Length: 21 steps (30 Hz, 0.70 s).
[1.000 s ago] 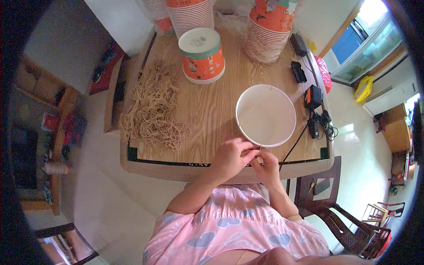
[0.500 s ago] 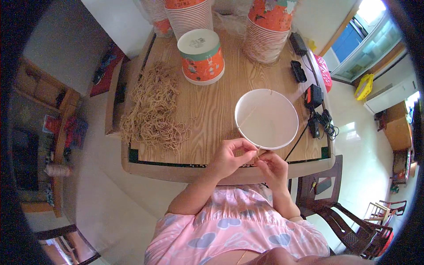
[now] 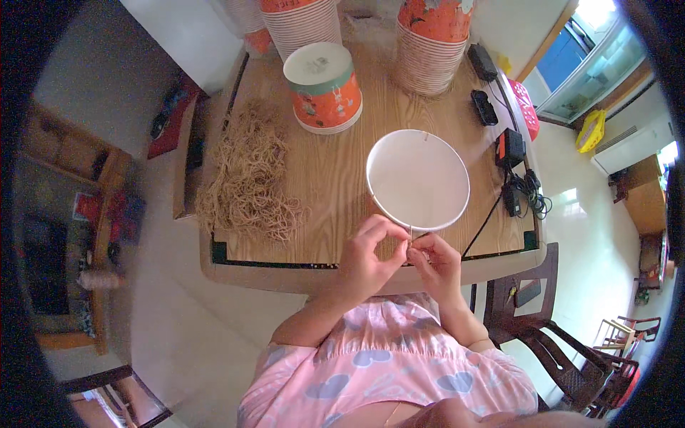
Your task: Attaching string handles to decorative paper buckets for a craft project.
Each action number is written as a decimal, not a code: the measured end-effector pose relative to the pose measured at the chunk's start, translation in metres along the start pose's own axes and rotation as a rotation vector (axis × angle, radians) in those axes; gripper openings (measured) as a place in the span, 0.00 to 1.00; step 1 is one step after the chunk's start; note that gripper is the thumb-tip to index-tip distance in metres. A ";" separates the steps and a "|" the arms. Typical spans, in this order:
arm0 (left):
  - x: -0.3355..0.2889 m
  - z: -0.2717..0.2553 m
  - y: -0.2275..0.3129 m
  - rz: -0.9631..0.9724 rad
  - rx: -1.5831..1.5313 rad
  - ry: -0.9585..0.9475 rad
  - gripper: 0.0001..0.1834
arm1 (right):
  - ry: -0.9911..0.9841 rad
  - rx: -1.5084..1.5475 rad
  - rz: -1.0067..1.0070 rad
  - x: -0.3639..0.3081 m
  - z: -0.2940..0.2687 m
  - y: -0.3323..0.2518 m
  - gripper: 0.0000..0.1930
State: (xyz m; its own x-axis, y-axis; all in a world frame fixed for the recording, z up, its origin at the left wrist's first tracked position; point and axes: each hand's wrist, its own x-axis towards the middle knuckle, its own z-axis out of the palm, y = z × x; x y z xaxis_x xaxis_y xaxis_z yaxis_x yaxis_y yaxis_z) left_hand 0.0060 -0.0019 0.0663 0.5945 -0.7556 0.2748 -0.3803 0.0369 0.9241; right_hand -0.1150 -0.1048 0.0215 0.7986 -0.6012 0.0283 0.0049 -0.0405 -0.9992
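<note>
A white-lined paper bucket stands mouth up close to the table's near edge. At its near rim my left hand pinches a thin piece of tan cord between thumb and fingertips. My right hand meets it there, fingers closed on the same cord; the fingertips hide most of it. On the far rim a small bit of cord shows. Left of the bucket lies a loose heap of tan cords. Beyond the heap, an orange and green paper bucket stands upside down.
Tall stacks of nested buckets, one left and one right, stand at the back of the wooden table. Along its right side lie a black adapter and coiled cables. A dark chair is at the right.
The cord end that lay across the bucket's inside no longer shows there. Bucket and hands appear slightly farther left and up in the picture. Both hands still pinch at the near rim.
</note>
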 end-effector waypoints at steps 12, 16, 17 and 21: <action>-0.004 -0.007 0.006 0.117 0.281 0.174 0.08 | -0.018 -0.105 -0.093 0.001 0.000 -0.009 0.04; 0.002 -0.011 0.020 0.226 0.446 0.175 0.08 | -0.003 -0.180 -0.159 0.005 0.005 -0.038 0.04; 0.004 -0.013 0.021 0.240 0.403 0.169 0.08 | 0.001 -0.206 -0.229 0.005 0.005 -0.044 0.04; 0.002 -0.015 0.024 -0.030 0.041 0.116 0.06 | 0.024 -0.233 -0.291 0.008 0.008 -0.043 0.05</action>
State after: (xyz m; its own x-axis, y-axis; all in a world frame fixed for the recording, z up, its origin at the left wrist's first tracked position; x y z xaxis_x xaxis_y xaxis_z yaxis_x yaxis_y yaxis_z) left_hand 0.0092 0.0073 0.0928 0.6830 -0.6753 0.2783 -0.3885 -0.0132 0.9214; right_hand -0.1043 -0.1012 0.0645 0.7697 -0.5559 0.3140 0.0907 -0.3916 -0.9156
